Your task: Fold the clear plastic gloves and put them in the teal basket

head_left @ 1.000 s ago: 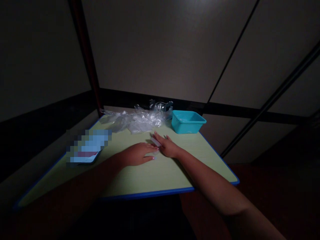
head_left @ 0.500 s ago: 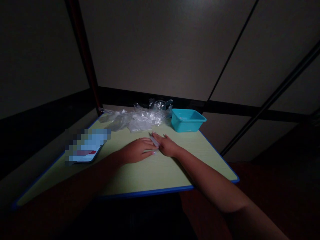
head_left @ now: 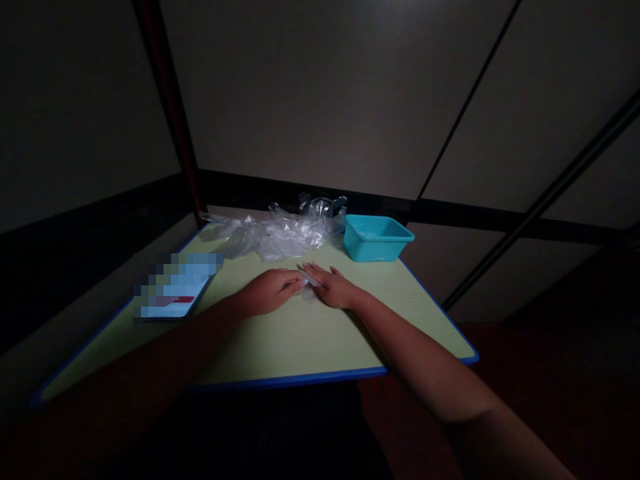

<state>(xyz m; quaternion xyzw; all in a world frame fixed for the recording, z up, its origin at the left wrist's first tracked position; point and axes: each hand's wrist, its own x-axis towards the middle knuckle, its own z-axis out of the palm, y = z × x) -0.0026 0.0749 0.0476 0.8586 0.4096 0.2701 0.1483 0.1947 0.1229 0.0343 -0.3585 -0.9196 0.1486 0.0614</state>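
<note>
Near the middle of the table, a small piece of thin, see-through plastic bag (head_left: 309,294) lies between my hands, partly folded. My left hand (head_left: 269,291) has its thumb and fingers pinched together on the plastic's left side. My right hand (head_left: 338,288) lies flat with fingers stretched out and apart, pressing over the plastic's right side. Both hands rest low at the tabletop, fingertips almost meeting. Much of the plastic is hidden under the fingers. Behind my hands spreads a crumpled heap of clear plastic bags (head_left: 283,239).
A turquoise plastic basket (head_left: 376,251) stands at the back right of the pale table (head_left: 300,350), which has a blue edge. On the left lies a lit screen device (head_left: 173,297), partly pixelated. Something with a handle, seen unclearly, sits behind the heap, close to the wall panels (head_left: 310,100).
My left fingers have closed from a looser, spread pose into a pinch on the plastic. More of the plastic now shows below the fingertips. My right hand has hardly moved.
</note>
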